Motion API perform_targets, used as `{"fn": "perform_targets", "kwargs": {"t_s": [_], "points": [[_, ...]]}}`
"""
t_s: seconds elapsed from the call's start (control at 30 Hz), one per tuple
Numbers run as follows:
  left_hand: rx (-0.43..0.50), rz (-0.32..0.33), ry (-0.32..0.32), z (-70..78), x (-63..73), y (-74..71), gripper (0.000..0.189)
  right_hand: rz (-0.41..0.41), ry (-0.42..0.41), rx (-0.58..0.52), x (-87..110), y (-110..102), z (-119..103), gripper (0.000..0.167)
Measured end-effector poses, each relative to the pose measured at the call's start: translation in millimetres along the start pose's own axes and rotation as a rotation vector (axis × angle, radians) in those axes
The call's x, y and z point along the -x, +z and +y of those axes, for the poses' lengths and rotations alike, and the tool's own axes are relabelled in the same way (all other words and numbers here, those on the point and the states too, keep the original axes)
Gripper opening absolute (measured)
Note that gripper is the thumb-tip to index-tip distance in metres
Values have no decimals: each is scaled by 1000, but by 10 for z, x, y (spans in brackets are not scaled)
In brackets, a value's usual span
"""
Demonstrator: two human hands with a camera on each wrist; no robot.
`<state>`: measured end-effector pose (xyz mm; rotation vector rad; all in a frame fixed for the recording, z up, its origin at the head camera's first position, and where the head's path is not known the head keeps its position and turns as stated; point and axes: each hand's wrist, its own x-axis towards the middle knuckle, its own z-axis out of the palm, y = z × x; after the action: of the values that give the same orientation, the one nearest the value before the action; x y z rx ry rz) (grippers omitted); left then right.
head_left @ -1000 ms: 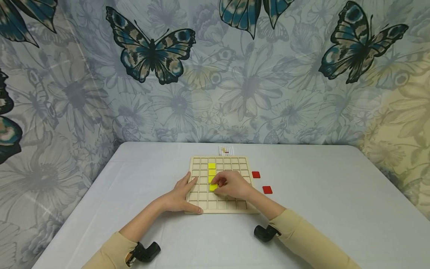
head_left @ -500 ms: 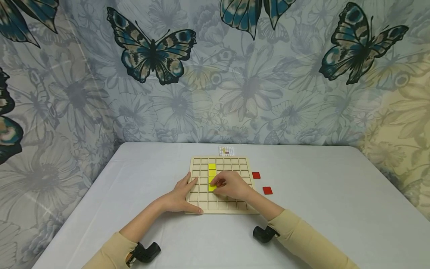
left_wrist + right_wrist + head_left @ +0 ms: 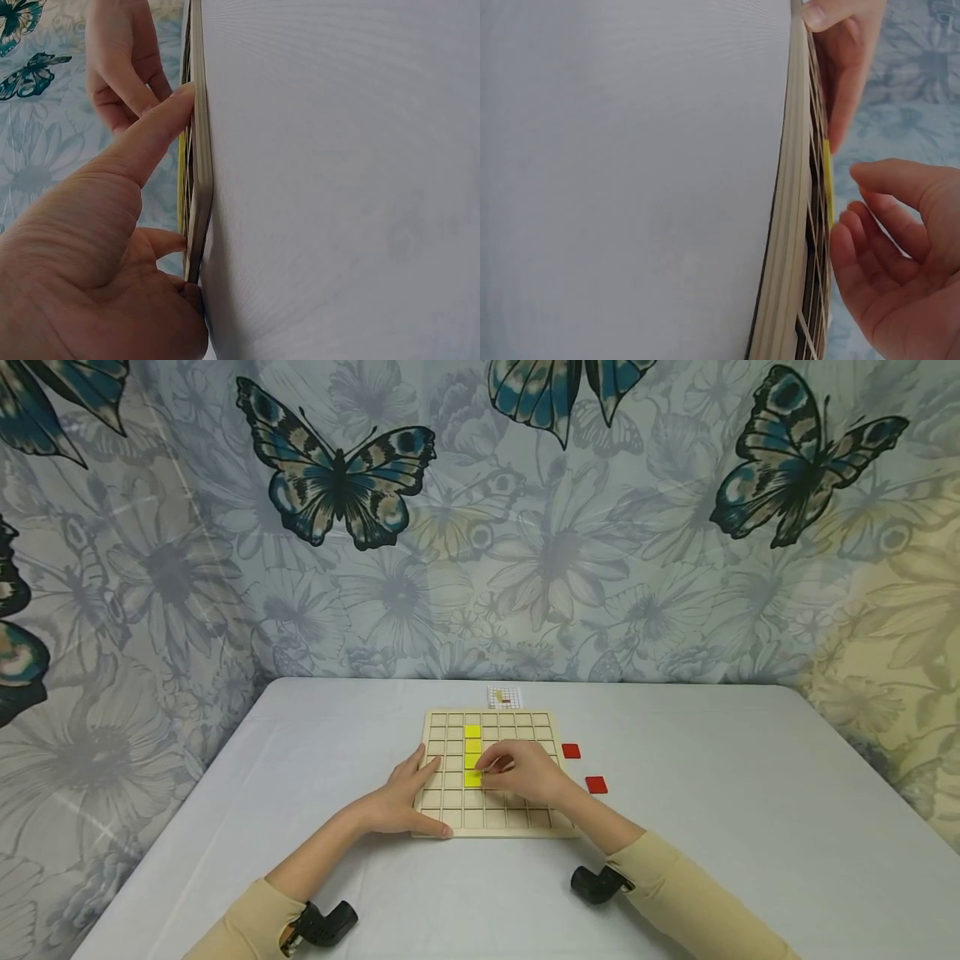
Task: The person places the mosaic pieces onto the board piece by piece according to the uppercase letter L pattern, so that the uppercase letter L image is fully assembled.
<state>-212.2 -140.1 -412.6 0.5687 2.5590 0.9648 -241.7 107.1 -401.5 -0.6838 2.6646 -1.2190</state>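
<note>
A pale wooden grid board [image 3: 447, 810] lies flat on the table, with a column of several yellow square tiles [image 3: 472, 746] in its cells. My left hand [image 3: 397, 800] rests on the board's left side with fingers spread, the thumb at the near edge. Over the middle of the board is my right hand [image 3: 525, 772], its fingertips beside the lower yellow tiles. In the right wrist view, the thumb [image 3: 889, 178] and fingers of that hand are bent and apart, with nothing seen between them. The yellow tiles [image 3: 828, 180] show there only as a thin strip.
Two red square tiles, one nearer the board [image 3: 571, 751] and one farther right [image 3: 596, 785], lie on the white-covered table [image 3: 697, 777]. A small printed grid card [image 3: 504, 697] is behind the board. A flower-and-butterfly backdrop [image 3: 555, 568] stands past the table's far edge.
My right hand has drawn slightly to the right, so its fingertips cover less of the lowest yellow tile. The left hand and the board have stayed in place.
</note>
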Motion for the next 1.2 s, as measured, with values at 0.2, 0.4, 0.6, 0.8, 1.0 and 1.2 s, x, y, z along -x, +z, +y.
{"fn": "perform_targets", "kwargs": {"t_s": [0.2, 0.4, 0.6, 0.8, 1.0, 1.2], "points": [[7, -1, -5, -5, -5, 5, 113, 38, 75, -50, 64, -101, 52, 10], [7, 8, 6, -22, -12, 17, 114, 75, 134, -49, 122, -224, 151, 9], [15, 8, -3, -15, -14, 22, 114, 110, 179, -50, 196, -369, 254, 10], [20, 11, -11, 9, -10, 21, 114, 136, 215, -57, 261, -523, 387, 13], [16, 12, -3, 15, 1, 18, 114, 164, 213, -14, 301, -637, 540, 15], [19, 7, 5, 13, -11, 13, 113, 187, 215, 29, 320, -734, 639, 15]]}}
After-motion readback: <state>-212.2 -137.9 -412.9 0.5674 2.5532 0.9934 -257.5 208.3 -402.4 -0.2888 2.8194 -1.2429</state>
